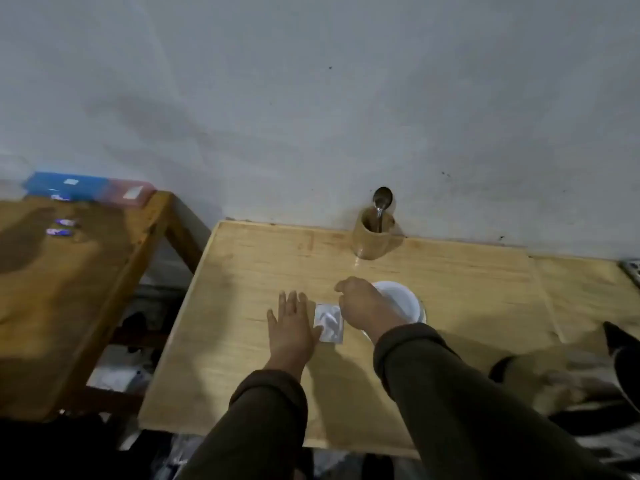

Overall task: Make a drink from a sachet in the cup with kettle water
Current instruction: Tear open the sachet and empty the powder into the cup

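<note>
We are right at the start of the drink: a flat silvery foil sachet (329, 322) lies on the pale wooden table (242, 341), unopened as far as we can judge, and both hands are closing on it. The left hand (292, 329) rests flat, fingers spread, its thumb side touching the sachet's left edge and pinning it rather than gripping it. The right hand (360, 304) arches above the sachet's far right corner, fingers curled downward; whether its grip already pinches the foil we cannot tell, since the fingertips are hidden under the knuckles. Just beside the sachet, to the right and partly behind that wrist, stands the white round cup (401, 303), mouth up, and it looks empty, though the picture is dim and a little blurred. The sachet's long axis runs away from us, its short edges facing toward us and toward the wall. Next we need a firm pinch on a corner to lift it, then a tear across a short edge before tipping it over the cup. At the back a metal spoon (382, 199) stands bowl-up in a round wooden holder (372, 239), well apart, ready for stirring. No kettle is plainly in view.
</note>
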